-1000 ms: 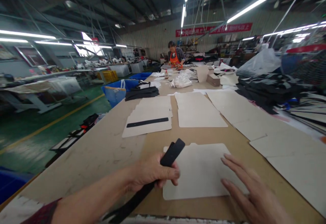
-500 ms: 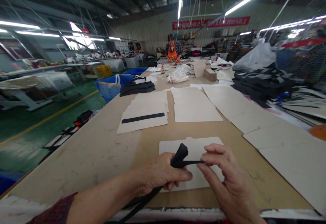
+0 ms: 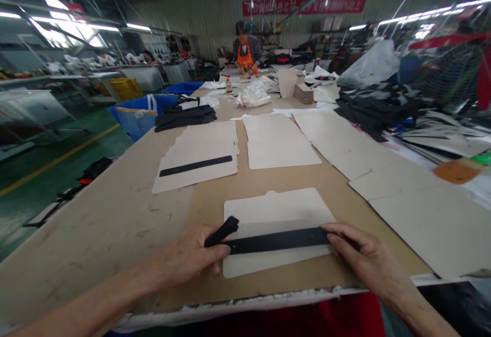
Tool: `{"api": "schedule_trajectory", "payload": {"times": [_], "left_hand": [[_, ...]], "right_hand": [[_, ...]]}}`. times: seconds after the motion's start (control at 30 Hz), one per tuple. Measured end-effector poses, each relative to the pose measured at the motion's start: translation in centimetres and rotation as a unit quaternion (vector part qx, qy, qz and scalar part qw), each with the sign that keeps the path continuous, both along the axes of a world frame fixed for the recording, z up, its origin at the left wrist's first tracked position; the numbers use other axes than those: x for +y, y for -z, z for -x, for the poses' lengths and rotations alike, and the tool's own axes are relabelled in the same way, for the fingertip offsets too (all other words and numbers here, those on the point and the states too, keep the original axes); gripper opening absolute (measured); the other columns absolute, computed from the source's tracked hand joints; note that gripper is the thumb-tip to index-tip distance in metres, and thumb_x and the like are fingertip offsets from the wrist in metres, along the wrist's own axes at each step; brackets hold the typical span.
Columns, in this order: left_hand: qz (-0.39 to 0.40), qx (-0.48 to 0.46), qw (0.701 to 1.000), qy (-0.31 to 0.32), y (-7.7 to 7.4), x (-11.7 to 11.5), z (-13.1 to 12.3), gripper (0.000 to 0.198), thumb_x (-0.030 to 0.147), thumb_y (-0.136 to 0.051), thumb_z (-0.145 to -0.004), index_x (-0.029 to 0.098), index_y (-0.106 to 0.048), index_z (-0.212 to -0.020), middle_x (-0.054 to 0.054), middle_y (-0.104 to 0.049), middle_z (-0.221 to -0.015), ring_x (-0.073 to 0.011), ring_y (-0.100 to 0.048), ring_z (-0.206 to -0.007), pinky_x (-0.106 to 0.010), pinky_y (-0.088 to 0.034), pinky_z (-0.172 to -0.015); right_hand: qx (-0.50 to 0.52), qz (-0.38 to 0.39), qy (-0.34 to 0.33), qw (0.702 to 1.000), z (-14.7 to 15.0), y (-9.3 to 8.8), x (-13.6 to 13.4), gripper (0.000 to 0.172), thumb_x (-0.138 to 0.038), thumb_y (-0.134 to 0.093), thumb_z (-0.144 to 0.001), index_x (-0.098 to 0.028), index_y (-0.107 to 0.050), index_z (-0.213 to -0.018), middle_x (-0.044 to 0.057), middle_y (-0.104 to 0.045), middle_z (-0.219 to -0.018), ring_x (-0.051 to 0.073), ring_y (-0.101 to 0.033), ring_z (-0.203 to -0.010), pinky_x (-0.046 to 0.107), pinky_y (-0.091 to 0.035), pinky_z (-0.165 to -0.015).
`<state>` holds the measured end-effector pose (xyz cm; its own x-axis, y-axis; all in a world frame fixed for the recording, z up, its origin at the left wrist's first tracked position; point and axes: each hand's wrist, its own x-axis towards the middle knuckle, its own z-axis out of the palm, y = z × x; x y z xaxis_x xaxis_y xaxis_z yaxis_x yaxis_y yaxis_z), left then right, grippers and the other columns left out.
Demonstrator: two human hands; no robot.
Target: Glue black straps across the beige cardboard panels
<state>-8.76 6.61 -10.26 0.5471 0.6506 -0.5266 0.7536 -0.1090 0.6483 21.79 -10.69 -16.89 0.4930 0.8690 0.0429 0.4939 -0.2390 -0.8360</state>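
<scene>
Pinning long black fabric strip (image 3: 278,240) flat, hands well apart at its two ends. Left hand (image 3: 192,256) clamped on bunched black strap bundle (image 3: 222,230), thumb on strip's left end. Right hand (image 3: 364,260) uncurled, fingertips pressing strip's right end. Strip lies crosswise on cream tabbed card panel (image 3: 274,206) near front edge of brown desk (image 3: 115,214). Farther up desk: cream panel stack topped by black strip (image 3: 199,148), plain cream panel stack (image 3: 278,140) beside it.

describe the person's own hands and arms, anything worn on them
Both the left hand and the right hand are bare: no gloves, rings or watch show. The left forearm and right forearm are bare too, with no sleeve in view.
</scene>
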Motion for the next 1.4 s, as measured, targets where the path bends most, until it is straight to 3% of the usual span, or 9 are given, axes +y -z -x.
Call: {"api": "schedule_trajectory", "payload": {"times": [0.1,0.3,0.73,0.97,1.4], "left_hand": [[-0.094,-0.010,0.996,-0.001,0.8,0.6,-0.6,0.024,0.039,-0.057,-0.078,0.020,-0.066,-0.088,0.002,-0.068,-0.065,-0.0203,-0.064,-0.068,-0.027,-0.040,-0.062],[-0.150,-0.019,0.989,0.001,1.8,1.2,-1.4,0.026,0.037,-0.058,-0.078,0.020,-0.070,-0.092,-0.001,-0.072,-0.082,-0.0226,-0.065,-0.076,-0.029,-0.044,-0.069],[-0.139,-0.009,0.990,0.006,1.7,1.2,-2.2,0.033,0.040,-0.054,-0.081,0.020,-0.070,-0.102,-0.003,-0.075,-0.099,-0.0284,-0.068,-0.096,-0.034,-0.047,-0.083],[-0.132,-0.007,0.991,-0.007,2.2,1.4,-2.3,0.035,0.041,-0.056,-0.081,0.021,-0.070,-0.106,-0.001,-0.076,-0.101,-0.0291,-0.068,-0.098,-0.035,-0.047,-0.085],[-0.126,-0.008,0.992,-0.011,2.4,1.5,-2.2,0.031,0.040,-0.057,-0.080,0.021,-0.070,-0.102,-0.002,-0.075,-0.097,-0.0289,-0.068,-0.095,-0.035,-0.046,-0.083]], "right_hand": [[-0.030,0.016,0.002,0.999,-1.0,-0.7,1.5,0.030,-0.048,-0.057,-0.079,-0.028,-0.077,-0.088,0.002,-0.076,-0.092,0.023,-0.068,-0.086,0.032,-0.052,-0.080],[-0.028,0.061,0.011,0.998,-2.6,0.1,4.0,0.032,-0.046,-0.055,-0.078,-0.026,-0.077,-0.090,0.001,-0.077,-0.091,0.023,-0.067,-0.081,0.031,-0.049,-0.073],[-0.094,0.048,0.056,0.993,-2.1,0.0,4.7,0.028,-0.039,-0.055,-0.076,-0.025,-0.077,-0.085,0.000,-0.075,-0.079,0.019,-0.065,-0.067,0.028,-0.048,-0.063],[-0.116,0.012,0.052,0.992,-2.0,0.5,4.8,0.026,-0.035,-0.054,-0.076,-0.025,-0.077,-0.083,0.000,-0.076,-0.086,0.019,-0.067,-0.075,0.029,-0.050,-0.073],[-0.148,0.010,0.041,0.988,-1.9,0.9,4.9,0.025,-0.030,-0.053,-0.077,-0.024,-0.076,-0.084,0.001,-0.074,-0.089,0.018,-0.067,-0.079,0.029,-0.050,-0.076]]}}
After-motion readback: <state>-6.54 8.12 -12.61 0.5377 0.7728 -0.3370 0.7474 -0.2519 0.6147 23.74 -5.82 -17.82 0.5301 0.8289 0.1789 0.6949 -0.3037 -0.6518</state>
